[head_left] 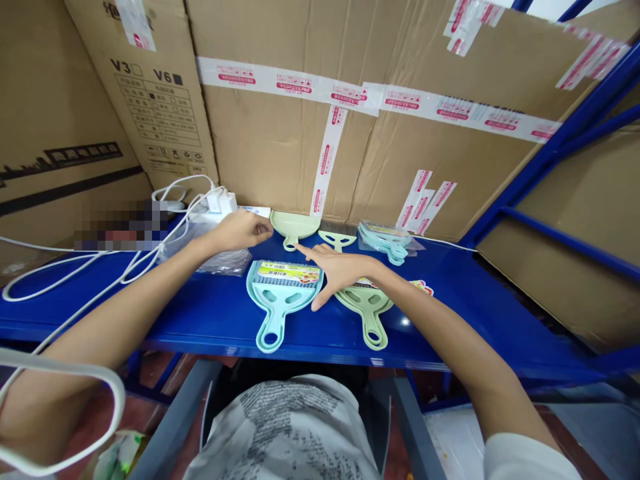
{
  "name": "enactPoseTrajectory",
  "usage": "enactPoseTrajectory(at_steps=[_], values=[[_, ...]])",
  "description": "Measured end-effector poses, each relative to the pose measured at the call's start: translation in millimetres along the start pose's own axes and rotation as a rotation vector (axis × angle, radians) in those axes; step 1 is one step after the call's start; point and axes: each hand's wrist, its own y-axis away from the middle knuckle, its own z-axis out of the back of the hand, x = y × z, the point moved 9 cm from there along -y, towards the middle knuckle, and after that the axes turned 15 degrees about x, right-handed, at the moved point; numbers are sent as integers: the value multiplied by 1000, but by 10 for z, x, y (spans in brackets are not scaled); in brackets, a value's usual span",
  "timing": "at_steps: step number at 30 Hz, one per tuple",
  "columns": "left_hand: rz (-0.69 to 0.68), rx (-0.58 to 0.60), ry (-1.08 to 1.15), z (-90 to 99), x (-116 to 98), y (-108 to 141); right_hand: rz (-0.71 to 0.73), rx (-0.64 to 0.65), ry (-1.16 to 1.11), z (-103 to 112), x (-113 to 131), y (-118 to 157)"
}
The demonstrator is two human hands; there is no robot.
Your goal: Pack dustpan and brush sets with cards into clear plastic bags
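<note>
My left hand (243, 230) hovers with curled fingers by the left rim of a pale green dustpan (294, 225) at the back of the blue table; nothing shows in its grasp. With thumb and index finger spread, my right hand (343, 268) is open, its index tip close to that dustpan's handle. To its right lies a small green hand brush (338, 239) with dark bristles. In front are a light blue dustpan-and-brush set (283, 297) with a yellow label and a green dustpan-and-brush set (369, 305), partly covered by my right hand and forearm.
A bagged light blue dustpan-and-brush set (386, 240) lies at the back right. Clear plastic bags (225, 262) and white cables (150, 250) with plugs (221, 201) occupy the left. Taped cardboard (270, 147) walls the table's back; a blue metal frame (545, 157) stands at right.
</note>
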Motion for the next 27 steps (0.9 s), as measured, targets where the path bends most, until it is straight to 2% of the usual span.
enactPoseTrajectory(at_steps=[2,4,6,8,11,13,16,22,27], values=[[-207,102,160,-51,-180,11,51,-51,21,66,128,78],[-323,151,253,-62,-308,43,157,-124,50,116,364,174],[-342,138,267,-55,-356,57,287,-165,70,87,670,266],[-329,121,247,-71,-366,50,368,-150,106,-36,968,318],[-313,114,212,-119,-358,25,317,-115,249,-282,1268,318],[-305,102,196,-132,-348,10,234,-130,337,-392,1364,311],[-301,82,186,-130,-342,1,151,-179,351,-463,1414,326],[-297,83,150,-132,-347,3,181,-230,298,-549,1468,338],[-262,27,165,-75,-305,11,216,-238,519,-709,1591,325]])
